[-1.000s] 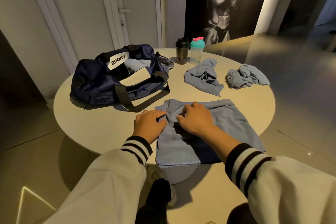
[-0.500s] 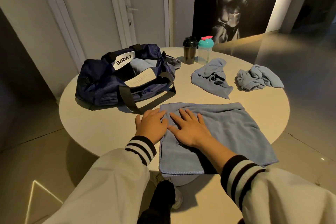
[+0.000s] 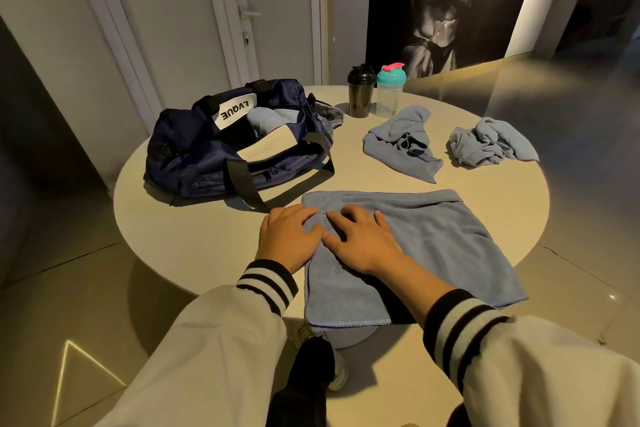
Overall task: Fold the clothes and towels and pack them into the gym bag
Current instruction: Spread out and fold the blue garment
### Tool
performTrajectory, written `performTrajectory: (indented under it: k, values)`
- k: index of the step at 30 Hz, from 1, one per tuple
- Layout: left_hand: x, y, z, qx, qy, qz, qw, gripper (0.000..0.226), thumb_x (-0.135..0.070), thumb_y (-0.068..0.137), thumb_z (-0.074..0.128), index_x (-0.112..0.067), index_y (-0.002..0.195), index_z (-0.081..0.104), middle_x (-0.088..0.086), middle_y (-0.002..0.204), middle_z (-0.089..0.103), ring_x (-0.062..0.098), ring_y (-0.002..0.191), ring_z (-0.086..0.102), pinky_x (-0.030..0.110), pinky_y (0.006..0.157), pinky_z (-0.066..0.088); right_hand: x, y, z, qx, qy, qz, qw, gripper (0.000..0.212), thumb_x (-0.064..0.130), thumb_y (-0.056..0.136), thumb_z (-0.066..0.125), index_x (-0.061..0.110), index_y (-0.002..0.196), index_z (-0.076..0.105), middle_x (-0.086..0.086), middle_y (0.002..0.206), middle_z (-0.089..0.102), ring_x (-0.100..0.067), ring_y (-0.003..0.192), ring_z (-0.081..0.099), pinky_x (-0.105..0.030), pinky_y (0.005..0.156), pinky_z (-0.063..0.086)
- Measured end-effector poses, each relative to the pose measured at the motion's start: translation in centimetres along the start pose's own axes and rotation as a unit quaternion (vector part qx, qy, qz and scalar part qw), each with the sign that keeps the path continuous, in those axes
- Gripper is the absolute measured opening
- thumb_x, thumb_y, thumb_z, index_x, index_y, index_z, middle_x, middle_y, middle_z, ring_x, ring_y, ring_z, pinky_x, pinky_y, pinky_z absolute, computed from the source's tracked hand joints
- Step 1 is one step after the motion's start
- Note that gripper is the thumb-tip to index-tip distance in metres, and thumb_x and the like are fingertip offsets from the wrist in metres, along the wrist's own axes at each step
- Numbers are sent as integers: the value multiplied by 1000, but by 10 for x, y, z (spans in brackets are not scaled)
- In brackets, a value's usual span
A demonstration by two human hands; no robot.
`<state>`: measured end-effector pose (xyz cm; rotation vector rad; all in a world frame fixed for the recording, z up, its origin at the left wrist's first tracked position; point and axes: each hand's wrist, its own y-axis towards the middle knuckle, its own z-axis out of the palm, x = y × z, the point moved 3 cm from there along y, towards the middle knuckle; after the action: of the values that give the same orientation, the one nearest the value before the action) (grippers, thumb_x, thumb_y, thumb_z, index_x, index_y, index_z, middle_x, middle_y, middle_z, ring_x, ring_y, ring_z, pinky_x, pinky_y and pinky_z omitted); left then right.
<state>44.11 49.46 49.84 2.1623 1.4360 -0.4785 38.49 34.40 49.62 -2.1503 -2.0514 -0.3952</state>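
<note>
Head view: left hand (image 3: 289, 236) and right hand (image 3: 363, 243) press the towel (image 3: 443, 239), fingers (image 3: 351, 218) flat, apart; it overhangs the bench (image 3: 194, 218), might slide off.

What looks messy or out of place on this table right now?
The middle towel, before the shakers, and the right towel, near the table rim, lie crumpled, unfolded. The flat towel under the left hand and right hand overhangs the near rim. Nothing looks spilled or damaged.

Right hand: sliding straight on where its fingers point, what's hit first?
Right hand would likely meet the black strap of the gym bag first, just past the towel's far edge; depth is unclear.
</note>
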Motion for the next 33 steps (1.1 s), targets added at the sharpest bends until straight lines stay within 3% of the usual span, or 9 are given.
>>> performTrajectory:
  k: [3,5,7,10,15,22,26,30,33]
  values:
    - [0,0,2,-6,46,27,999,44,-39,100,48,-33,144,49,-7,149,48,20,135,36,38,117,26,1,4,-3,39,-11,13,999,63,59,103,20,30,159,20,-1,166,15,-22,154,7,-56,122,-4]
    - [3,2,1,-31,73,20,997,43,-41,101,48,-31,143,49,-4,150,45,21,135,36,39,114,29,4,4,-8,46,-10,11,999,59,53,105,23,30,158,20,-3,166,17,-24,154,4,-57,121,-1]
    - [5,3,-3,-56,53,2,997,39,-42,100,52,-30,137,54,-3,143,49,22,128,40,40,109,36,6,-3,-13,-9,-11,6,1000,54,50,104,31,29,154,31,-9,157,33,-30,149,20,-51,120,16]
    - [-1,0,-5,-52,-27,32,998,26,-38,98,58,-31,122,63,-5,126,56,18,116,49,41,101,45,8,-22,-14,-62,-9,18,998,42,49,102,39,27,135,52,-8,127,47,-29,123,41,-42,103,38]
    - [-5,-12,2,21,-1,97,995,31,-41,99,53,-33,127,64,-11,131,61,15,120,45,36,106,39,3,-44,1,-53,1,-3,999,48,52,104,31,29,144,43,-6,134,45,-27,122,43,-39,109,32]
    - [-6,-37,0,43,40,103,993,47,-43,102,47,-32,148,43,-6,158,35,16,143,30,34,120,19,6,-46,1,-59,-6,2,998,47,46,105,29,26,146,42,0,147,42,-20,137,36,-51,117,17]
    - [-2,-42,-5,-24,40,81,996,35,-40,100,53,-31,133,58,-5,148,45,18,133,39,37,111,31,6,-48,-4,-85,14,-3,996,42,43,102,39,23,136,54,1,137,55,-20,131,44,-49,111,31]
    - [3,-39,-10,-21,13,40,999,32,-35,101,53,-27,131,61,-4,134,62,20,118,56,39,107,41,9,-57,-17,-134,0,-8,991,39,47,97,48,25,125,64,-3,120,57,-24,114,49,-38,92,43]
    - [1,-41,-12,-18,-52,35,998,32,-30,101,55,-24,131,63,-2,142,56,21,126,53,41,110,41,9,-61,-16,-81,-28,-1,996,38,49,97,46,28,125,62,-4,120,54,-26,116,47,-40,93,41]
